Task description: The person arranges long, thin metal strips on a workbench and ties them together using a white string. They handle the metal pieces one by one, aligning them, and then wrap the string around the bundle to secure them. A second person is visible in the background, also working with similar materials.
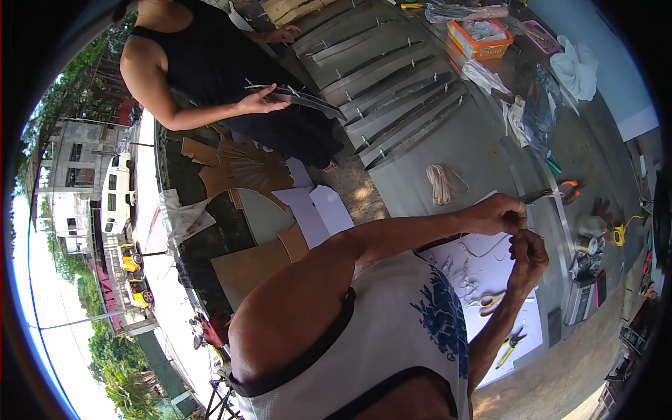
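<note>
My left hand [500, 213] is closed, fingers pinched, over the table. A long dark blade-shaped strip [540, 197] sticks out beyond its fingers, apparently gripped by them. Just below it, my right hand [530, 259] is pinched too; what its fingers hold is too small to make out. A thin pale cord [484, 250] curves over the white sheet [521, 336] close to both hands. On that sheet lie scissors [489, 302] with beige handles, yellow-handled cutters [511, 347] and several pale scraps. Orange-handled pliers [570, 191] lie past my left fingertips.
Several dark blade-shaped strips with small clips lie across the metal table [413, 189], near a coiled cord [441, 183]. Opposite, a person [231, 77] holds one such strip [308, 100]. An orange box [480, 40], plastic bags [542, 105] and a wire spool [586, 245] stand farther right.
</note>
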`<act>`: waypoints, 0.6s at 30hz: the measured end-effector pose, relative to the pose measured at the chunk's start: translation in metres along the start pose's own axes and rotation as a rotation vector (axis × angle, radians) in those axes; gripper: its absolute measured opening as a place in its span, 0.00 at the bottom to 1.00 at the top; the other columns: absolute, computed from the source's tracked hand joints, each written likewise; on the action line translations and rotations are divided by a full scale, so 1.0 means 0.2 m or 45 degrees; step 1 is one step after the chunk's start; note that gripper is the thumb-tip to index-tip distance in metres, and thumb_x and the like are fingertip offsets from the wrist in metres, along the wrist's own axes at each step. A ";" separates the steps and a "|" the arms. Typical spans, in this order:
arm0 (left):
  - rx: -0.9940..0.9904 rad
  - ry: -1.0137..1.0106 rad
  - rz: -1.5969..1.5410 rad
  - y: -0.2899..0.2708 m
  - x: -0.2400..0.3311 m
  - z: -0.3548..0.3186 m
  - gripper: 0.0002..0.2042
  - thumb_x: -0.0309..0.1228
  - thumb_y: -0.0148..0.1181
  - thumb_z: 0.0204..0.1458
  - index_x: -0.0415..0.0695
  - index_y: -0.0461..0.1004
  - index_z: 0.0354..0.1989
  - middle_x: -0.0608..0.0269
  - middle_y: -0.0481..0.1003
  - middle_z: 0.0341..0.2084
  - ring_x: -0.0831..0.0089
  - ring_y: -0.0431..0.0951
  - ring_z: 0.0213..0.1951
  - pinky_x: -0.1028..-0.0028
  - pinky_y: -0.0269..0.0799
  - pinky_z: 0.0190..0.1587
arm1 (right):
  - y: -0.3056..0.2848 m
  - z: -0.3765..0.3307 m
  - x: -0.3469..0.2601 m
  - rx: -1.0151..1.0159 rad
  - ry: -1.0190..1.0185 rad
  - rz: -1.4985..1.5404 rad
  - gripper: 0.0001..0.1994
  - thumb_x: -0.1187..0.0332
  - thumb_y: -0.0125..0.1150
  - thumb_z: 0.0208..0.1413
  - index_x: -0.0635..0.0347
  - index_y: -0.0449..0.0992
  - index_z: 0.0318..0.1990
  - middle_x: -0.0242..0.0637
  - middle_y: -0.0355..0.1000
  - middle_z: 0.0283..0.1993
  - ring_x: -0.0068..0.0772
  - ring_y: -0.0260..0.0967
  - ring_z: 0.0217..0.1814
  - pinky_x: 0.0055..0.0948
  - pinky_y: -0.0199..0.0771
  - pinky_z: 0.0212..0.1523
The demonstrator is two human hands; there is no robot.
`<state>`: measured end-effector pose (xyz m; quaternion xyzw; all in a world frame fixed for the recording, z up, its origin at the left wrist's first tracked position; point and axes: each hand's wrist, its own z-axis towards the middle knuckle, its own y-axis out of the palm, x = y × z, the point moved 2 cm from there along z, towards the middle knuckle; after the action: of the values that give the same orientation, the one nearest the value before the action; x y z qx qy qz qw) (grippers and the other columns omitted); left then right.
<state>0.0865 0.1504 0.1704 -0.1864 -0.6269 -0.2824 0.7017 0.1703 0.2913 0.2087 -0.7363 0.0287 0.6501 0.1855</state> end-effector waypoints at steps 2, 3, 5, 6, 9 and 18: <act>0.009 0.005 -0.020 0.00 -0.01 0.01 0.06 0.17 0.65 0.50 0.37 0.74 0.34 0.67 0.76 0.27 0.82 0.74 0.33 0.76 0.72 0.37 | 0.00 0.01 0.00 0.004 -0.005 0.039 0.08 0.71 0.61 0.56 0.68 0.80 0.38 0.33 0.74 0.26 0.17 0.63 0.24 0.20 0.62 0.26; 0.016 0.009 -0.027 0.00 -0.02 0.01 0.06 0.17 0.65 0.50 0.37 0.74 0.34 0.67 0.76 0.27 0.81 0.74 0.33 0.76 0.72 0.37 | 0.01 0.01 0.00 0.011 -0.001 0.047 0.07 0.72 0.61 0.56 0.67 0.80 0.38 0.32 0.73 0.26 0.17 0.63 0.25 0.20 0.61 0.26; 0.033 0.022 -0.040 -0.01 -0.02 0.02 0.06 0.17 0.64 0.50 0.37 0.74 0.35 0.67 0.75 0.27 0.81 0.74 0.33 0.76 0.71 0.37 | 0.03 0.02 -0.03 0.026 0.002 0.060 0.06 0.73 0.61 0.56 0.66 0.79 0.36 0.31 0.72 0.27 0.16 0.62 0.25 0.19 0.60 0.26; 0.040 -0.012 -0.072 -0.01 -0.02 0.02 0.06 0.17 0.64 0.50 0.37 0.75 0.35 0.67 0.75 0.27 0.81 0.74 0.33 0.76 0.71 0.37 | 0.03 0.04 -0.03 -0.006 -0.012 0.070 0.06 0.73 0.60 0.56 0.66 0.80 0.36 0.30 0.73 0.27 0.16 0.62 0.26 0.19 0.60 0.26; 0.057 -0.087 -0.146 -0.01 0.00 0.02 0.06 0.18 0.64 0.50 0.37 0.75 0.35 0.68 0.75 0.27 0.81 0.73 0.32 0.76 0.70 0.36 | 0.02 0.07 -0.03 -0.047 -0.046 0.008 0.06 0.73 0.59 0.57 0.66 0.80 0.37 0.30 0.73 0.27 0.16 0.62 0.26 0.19 0.60 0.26; 0.026 -0.076 -0.084 -0.03 0.01 0.04 0.06 0.18 0.63 0.51 0.37 0.75 0.36 0.67 0.75 0.28 0.80 0.73 0.32 0.77 0.70 0.37 | 0.00 0.07 -0.03 -0.039 -0.074 -0.185 0.10 0.67 0.60 0.60 0.67 0.79 0.39 0.32 0.74 0.26 0.17 0.63 0.24 0.20 0.63 0.25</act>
<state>0.0762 0.1499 0.1721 -0.1668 -0.6563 -0.2933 0.6749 0.1560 0.2939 0.2132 -0.7198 -0.0402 0.6566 0.2217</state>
